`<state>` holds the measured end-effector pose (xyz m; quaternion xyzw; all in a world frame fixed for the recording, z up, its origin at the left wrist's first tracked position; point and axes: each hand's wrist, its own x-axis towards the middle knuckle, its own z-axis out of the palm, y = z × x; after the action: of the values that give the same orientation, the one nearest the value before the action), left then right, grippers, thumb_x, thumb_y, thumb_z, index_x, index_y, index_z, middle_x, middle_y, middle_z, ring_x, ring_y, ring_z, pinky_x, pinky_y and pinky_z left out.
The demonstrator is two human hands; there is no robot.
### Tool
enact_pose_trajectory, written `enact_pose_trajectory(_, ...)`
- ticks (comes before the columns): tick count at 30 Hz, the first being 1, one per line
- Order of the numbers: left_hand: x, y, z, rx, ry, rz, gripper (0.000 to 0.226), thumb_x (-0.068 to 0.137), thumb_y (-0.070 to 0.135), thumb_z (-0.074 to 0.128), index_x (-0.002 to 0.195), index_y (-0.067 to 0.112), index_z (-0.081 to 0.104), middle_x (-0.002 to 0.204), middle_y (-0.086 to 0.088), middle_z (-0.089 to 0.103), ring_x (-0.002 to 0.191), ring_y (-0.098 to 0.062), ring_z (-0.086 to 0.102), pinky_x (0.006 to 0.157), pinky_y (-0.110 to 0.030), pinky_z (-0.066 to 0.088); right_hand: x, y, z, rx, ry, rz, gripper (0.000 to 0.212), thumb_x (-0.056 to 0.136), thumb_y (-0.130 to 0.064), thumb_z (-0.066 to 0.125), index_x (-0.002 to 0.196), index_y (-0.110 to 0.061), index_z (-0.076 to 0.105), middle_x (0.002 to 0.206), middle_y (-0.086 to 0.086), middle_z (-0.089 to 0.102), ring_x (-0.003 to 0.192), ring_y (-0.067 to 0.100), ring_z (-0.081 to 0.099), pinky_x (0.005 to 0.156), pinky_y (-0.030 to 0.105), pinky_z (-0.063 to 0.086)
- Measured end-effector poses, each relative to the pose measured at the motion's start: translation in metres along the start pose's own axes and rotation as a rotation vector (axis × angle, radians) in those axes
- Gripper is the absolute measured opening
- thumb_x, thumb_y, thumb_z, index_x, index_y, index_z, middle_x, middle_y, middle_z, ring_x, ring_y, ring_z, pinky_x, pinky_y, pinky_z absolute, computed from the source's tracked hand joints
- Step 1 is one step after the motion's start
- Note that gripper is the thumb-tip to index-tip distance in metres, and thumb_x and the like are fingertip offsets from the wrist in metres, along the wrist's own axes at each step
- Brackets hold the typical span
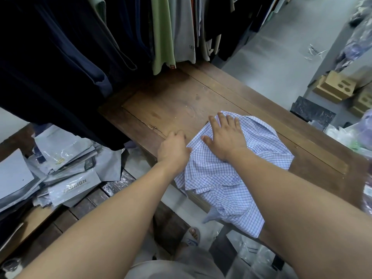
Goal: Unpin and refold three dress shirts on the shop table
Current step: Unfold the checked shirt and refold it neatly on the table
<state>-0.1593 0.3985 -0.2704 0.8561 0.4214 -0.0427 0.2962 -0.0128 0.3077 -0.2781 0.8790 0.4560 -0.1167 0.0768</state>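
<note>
Shirt [231, 178] lay on the near right part of the table [171, 97], its lower end spilling over the near edge. Thin woven cotton by the look, white w/ a fine blue check, soft & rumpled. Outline was a loose lump, not a squared fold. No pins seen, though they'd be too small to tell.

Only 1 shirt was in view, the other 2 not visible. So prob. this one was unpinned & its refold barely begun: smoothing, sleeve folds & squaring all left, I'd judge.

R hand [225, 137] lay flat on the upper part of the cloth, fingers straight & spread, pressing, gripping nothing. L hand [173, 149] sat at the shirt's left edge, fingers curled. Couldn't tell if it pinched cloth or just rested on wood.

Table was dark worn wood w/ a framed panel top, scratched. Beyond it hung dark & green clothes [80, 47]. Below left lay a heap of glossy grey bags [66, 178].
</note>
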Motion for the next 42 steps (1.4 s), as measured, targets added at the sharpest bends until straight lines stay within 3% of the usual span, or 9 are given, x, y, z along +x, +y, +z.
enact_pose_trajectory(5,0.001,0.005,-0.008,-0.046,-0.065,-0.110,0.015,0.096,0.036,0.064,0.100,0.022,0.062,0.102,0.000,0.065,0.094,-0.024,0.060,0.075,-0.037,0.051,-0.011,-0.006,0.000,0.043,0.123,-0.041,0.051,0.097,-0.053,0.049,0.129,-0.014,0.056,0.133,0.009,0.054,0.122,0.029,0.048,0.102,0.044,0.040)
enact_pose_trajectory(11,-0.001,0.002,-0.011,-0.051,-0.099,-0.071,0.015,0.093,0.034,0.068,0.087,0.023,0.061,0.090,0.001,0.067,0.087,-0.021,0.062,0.067,-0.032,0.047,-0.010,-0.010,0.010,0.047,-0.096,-0.060,0.076,0.104,-0.057,0.027,0.160,-0.009,0.010,0.168,0.015,0.003,0.155,0.032,0.002,0.125,0.050,0.001)
enact_pose_trajectory(18,-0.003,-0.015,-0.013,-0.089,-0.121,-0.125,0.018,0.082,0.034,0.079,0.081,0.024,0.063,0.087,0.001,0.068,0.085,-0.021,0.065,0.068,-0.032,0.051,-0.006,-0.008,0.002,-0.017,-0.179,-0.061,0.076,0.104,-0.058,0.022,0.160,-0.014,-0.004,0.168,0.014,-0.009,0.155,0.033,-0.009,0.124,0.053,-0.006)
enact_pose_trajectory(24,-0.017,-0.022,-0.005,-0.140,0.012,-0.161,0.019,0.083,0.035,0.065,0.071,0.022,0.061,0.082,-0.001,0.069,0.082,-0.026,0.064,0.066,-0.032,0.051,-0.016,-0.040,-0.024,-0.210,0.017,0.032,0.051,0.093,-0.028,0.058,0.141,-0.017,0.044,0.146,0.016,0.040,0.134,0.037,0.038,0.103,0.044,0.036)
enact_pose_trajectory(27,-0.026,-0.031,-0.009,-0.235,0.115,-0.252,0.018,0.080,0.032,0.053,0.071,0.020,0.062,0.073,0.003,0.066,0.072,-0.020,0.062,0.063,-0.029,0.048,-0.018,-0.059,-0.034,0.049,-0.151,0.085,0.050,0.097,-0.035,0.054,0.142,-0.016,0.042,0.140,0.015,0.048,0.128,0.035,0.048,0.087,0.039,0.041)
enact_pose_trajectory(30,-0.038,-0.048,-0.008,-0.438,0.235,-0.389,0.021,0.083,0.036,0.052,0.070,0.019,0.054,0.072,0.002,0.065,0.071,-0.020,0.059,0.065,-0.031,0.043,-0.020,-0.070,-0.025,0.144,-0.399,0.134,0.089,0.089,-0.073,0.046,0.157,-0.022,0.020,0.160,0.022,0.022,0.144,0.044,0.030,0.108,0.054,0.039)
enact_pose_trajectory(33,-0.053,-0.061,0.007,-0.552,0.164,-0.459,0.030,0.087,0.026,0.051,0.060,0.018,0.040,0.061,-0.002,0.052,0.067,-0.029,0.047,0.058,-0.035,0.035,-0.022,-0.068,-0.004,0.062,-0.482,0.101,0.112,0.083,-0.084,0.044,0.160,-0.024,-0.010,0.164,0.022,-0.017,0.151,0.049,-0.005,0.118,0.064,0.020)
enact_pose_trajectory(38,-0.062,-0.064,0.030,-0.656,-0.062,-0.400,0.011,0.093,0.016,0.060,0.103,0.012,0.061,0.099,-0.003,0.065,0.096,-0.023,0.060,0.085,-0.036,0.050,-0.029,-0.060,0.003,0.095,-0.432,0.054,0.112,0.085,-0.079,0.049,0.158,-0.025,-0.017,0.163,0.018,-0.025,0.151,0.046,-0.012,0.119,0.064,0.017)
enact_pose_trajectory(42,-0.061,-0.070,0.033,-0.508,-0.044,-0.293,0.021,0.099,0.021,0.058,0.098,0.003,0.068,0.091,-0.008,0.066,0.080,-0.020,0.057,0.063,-0.024,0.043,-0.033,-0.055,-0.002,0.120,-0.430,0.052,0.112,0.084,-0.077,0.053,0.158,-0.028,-0.016,0.165,0.014,-0.024,0.152,0.042,-0.013,0.119,0.064,0.017)
